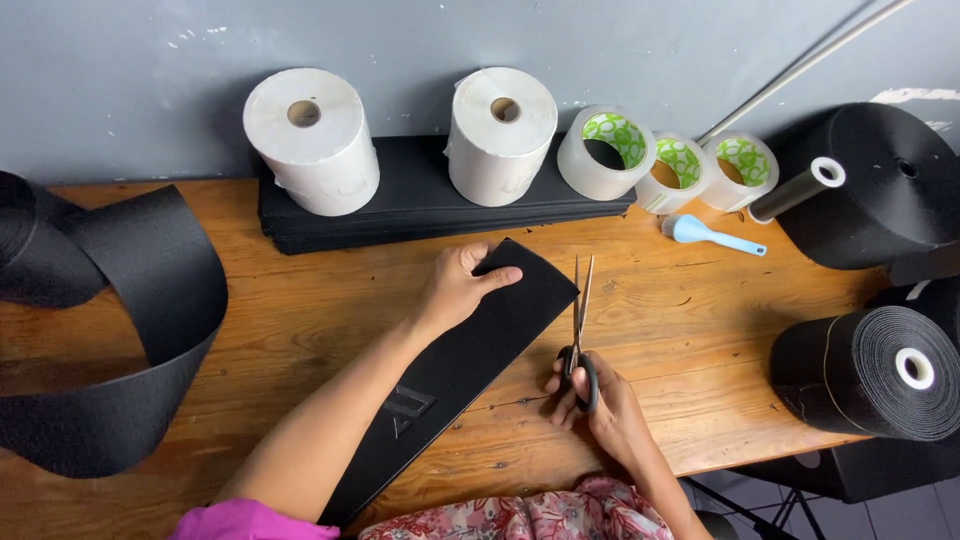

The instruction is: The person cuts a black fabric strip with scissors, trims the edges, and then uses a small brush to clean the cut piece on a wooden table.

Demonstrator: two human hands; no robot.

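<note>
Left hand (458,285) lies flat on the black strip (470,350), near its cut end, gripping nothing. Right hand (590,395) grips scissors (580,315), blades slightly parted just beside that end. Bare wooden table (680,320) lies to the right.

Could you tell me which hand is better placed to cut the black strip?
The right hand: it already holds the scissors beside the black strip, while the left hand presses it flat.

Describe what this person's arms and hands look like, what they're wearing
Both forearms are bare, and the left hand and right hand wear no gloves. A bright pink sleeve covers the left upper arm. A pink floral garment shows at the bottom edge.
</note>
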